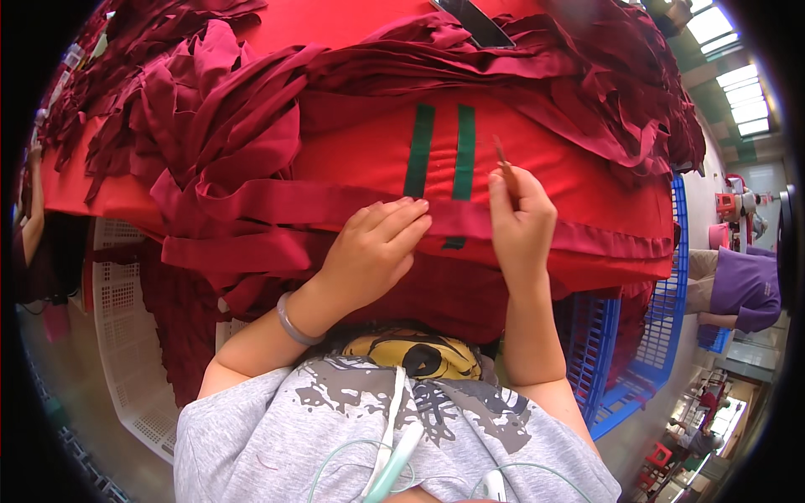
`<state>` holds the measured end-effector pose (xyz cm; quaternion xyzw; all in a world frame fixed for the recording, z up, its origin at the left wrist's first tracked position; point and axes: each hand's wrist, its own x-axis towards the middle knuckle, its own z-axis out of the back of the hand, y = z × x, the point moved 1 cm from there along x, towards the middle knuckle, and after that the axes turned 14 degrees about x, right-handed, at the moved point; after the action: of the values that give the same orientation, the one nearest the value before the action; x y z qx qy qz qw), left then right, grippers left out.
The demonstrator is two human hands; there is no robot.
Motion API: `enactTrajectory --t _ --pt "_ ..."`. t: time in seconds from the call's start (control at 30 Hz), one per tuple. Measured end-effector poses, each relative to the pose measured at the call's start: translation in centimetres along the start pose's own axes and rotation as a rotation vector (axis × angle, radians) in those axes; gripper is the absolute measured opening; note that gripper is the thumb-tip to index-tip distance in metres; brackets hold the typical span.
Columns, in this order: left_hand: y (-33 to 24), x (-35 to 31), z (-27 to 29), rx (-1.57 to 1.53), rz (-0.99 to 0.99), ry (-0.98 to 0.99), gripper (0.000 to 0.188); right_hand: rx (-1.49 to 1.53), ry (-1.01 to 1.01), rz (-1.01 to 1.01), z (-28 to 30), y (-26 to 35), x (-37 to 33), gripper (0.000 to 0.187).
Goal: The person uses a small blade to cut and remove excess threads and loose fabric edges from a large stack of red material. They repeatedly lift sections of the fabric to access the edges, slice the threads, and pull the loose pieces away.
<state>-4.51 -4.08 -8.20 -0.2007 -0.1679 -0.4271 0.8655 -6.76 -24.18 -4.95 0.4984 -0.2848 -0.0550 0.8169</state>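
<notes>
Maroon fabric strip (459,220) lying across the near side of a red-covered worktop (352,138), over the lower ends of two green tapes (464,155). The left hand (377,243) lies flat on it, fingers together. The right hand (524,214) pinches a thin brown tool (501,151) and hides part of the strip. Heaped maroon cloth (218,109) crowds behind, beside a dark phone (476,21). Below stand a white basket (117,323) at left and a blue basket (594,335) at right.

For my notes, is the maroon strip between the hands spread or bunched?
Spread: the maroon strip lies flat across the red cloth, over a green band.
</notes>
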Motion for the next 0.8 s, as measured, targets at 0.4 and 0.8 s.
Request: enactTrajectory --t 0.4,0.8 --pt "8.6 -2.9 14.0 0.693 0.43 -0.577 0.015 0.924 -0.016 -0.146 8.5 3.6 -3.5 0.029" --pt "5.8 10.4 0.2 0.348 0.25 -0.055 0.021 0.651 0.17 -0.214 6.8 3.2 -5.6 0.024"
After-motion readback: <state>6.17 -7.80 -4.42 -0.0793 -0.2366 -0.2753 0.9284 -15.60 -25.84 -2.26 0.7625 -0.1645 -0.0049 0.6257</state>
